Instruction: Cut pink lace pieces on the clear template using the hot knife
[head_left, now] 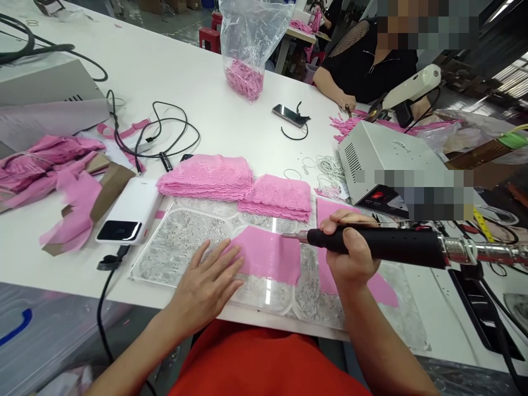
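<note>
My right hand (352, 250) is closed round a thick black pen-shaped tool (379, 245) with a tapered metal tip and a metal connector at its rear. The tip points left, over the upper right part of a pink fabric piece (268, 256); whether it touches the cloth I cannot tell. Fingers spread, my left hand (210, 280) lies flat with its fingertips on the left edge of that piece. Under it is a clear-topped mat with a grey stone pattern (185, 242). Another pink piece (328, 269) lies partly hidden beneath my right hand.
Two stacks of pink lace (206, 176) (275, 195) sit behind the mat. A white power bank (130, 212) with a cable stands left, a grey machine box (388, 159) right. Further back are a phone (291, 115), a clear bag (245, 66) and a co-worker (367, 66).
</note>
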`<action>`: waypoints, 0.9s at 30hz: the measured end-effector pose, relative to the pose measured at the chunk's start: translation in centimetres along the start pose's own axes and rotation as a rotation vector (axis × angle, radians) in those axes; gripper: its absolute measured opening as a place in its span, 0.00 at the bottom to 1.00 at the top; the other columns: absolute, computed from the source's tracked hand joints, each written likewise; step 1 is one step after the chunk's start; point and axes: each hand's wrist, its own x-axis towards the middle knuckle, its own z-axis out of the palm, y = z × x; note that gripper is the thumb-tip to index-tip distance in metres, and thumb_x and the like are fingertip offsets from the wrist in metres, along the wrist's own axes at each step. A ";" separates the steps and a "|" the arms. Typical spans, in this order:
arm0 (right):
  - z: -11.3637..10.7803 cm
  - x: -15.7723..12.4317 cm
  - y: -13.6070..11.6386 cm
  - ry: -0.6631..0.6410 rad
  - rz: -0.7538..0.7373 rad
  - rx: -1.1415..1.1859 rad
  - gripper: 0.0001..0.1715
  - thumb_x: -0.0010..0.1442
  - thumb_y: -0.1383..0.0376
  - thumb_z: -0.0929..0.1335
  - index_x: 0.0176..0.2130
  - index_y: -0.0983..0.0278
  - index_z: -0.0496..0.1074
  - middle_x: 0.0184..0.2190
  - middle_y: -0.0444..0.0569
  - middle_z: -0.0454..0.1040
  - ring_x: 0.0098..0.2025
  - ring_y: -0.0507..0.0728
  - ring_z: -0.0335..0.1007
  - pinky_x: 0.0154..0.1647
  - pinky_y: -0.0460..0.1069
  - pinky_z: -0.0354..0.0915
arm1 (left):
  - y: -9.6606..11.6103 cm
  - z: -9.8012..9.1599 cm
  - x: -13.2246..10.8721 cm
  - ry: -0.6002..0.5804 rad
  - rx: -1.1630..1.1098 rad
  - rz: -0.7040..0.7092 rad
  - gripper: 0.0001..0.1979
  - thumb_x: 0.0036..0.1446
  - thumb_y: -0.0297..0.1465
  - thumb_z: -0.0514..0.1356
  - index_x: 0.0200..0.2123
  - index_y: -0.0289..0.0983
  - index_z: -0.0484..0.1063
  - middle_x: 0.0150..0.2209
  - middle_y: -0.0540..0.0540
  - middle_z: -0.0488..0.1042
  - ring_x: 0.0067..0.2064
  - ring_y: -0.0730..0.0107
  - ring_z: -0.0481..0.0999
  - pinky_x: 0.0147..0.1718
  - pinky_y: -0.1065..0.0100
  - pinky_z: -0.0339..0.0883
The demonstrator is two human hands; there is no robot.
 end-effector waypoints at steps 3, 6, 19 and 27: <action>0.1 0.0 0.3 -0.021 -0.018 -0.015 0.04 0.52 0.66 0.68 0.32 0.62 0.72 0.31 0.44 0.73 0.25 0.50 0.68 0.31 0.52 0.67 | -0.1 -0.1 -0.2 0.010 -0.001 -0.020 0.13 0.67 0.28 0.54 0.52 0.36 0.72 0.57 0.45 0.73 0.64 0.57 0.64 0.67 0.52 0.47; 0.1 0.1 0.4 -0.031 -0.027 -0.026 0.03 0.52 0.66 0.68 0.32 0.62 0.72 0.31 0.44 0.73 0.25 0.51 0.68 0.30 0.51 0.67 | -0.1 0.0 -0.3 0.017 -0.001 -0.023 0.13 0.67 0.29 0.55 0.52 0.36 0.73 0.56 0.45 0.74 0.64 0.57 0.65 0.67 0.52 0.47; 1.8 0.2 0.1 -0.025 -0.001 0.042 0.04 0.51 0.67 0.68 0.31 0.62 0.72 0.31 0.44 0.72 0.25 0.50 0.67 0.30 0.51 0.67 | -0.1 -0.5 -1.1 0.044 -0.010 -0.022 0.13 0.66 0.28 0.56 0.52 0.36 0.72 0.56 0.43 0.74 0.64 0.56 0.65 0.67 0.51 0.47; 2.7 0.0 1.0 -0.077 0.015 0.068 0.04 0.52 0.68 0.68 0.32 0.63 0.72 0.32 0.44 0.73 0.25 0.49 0.69 0.31 0.51 0.68 | -0.3 -0.8 -1.9 0.046 -0.015 -0.032 0.13 0.66 0.27 0.56 0.52 0.37 0.72 0.56 0.43 0.74 0.64 0.57 0.65 0.67 0.51 0.46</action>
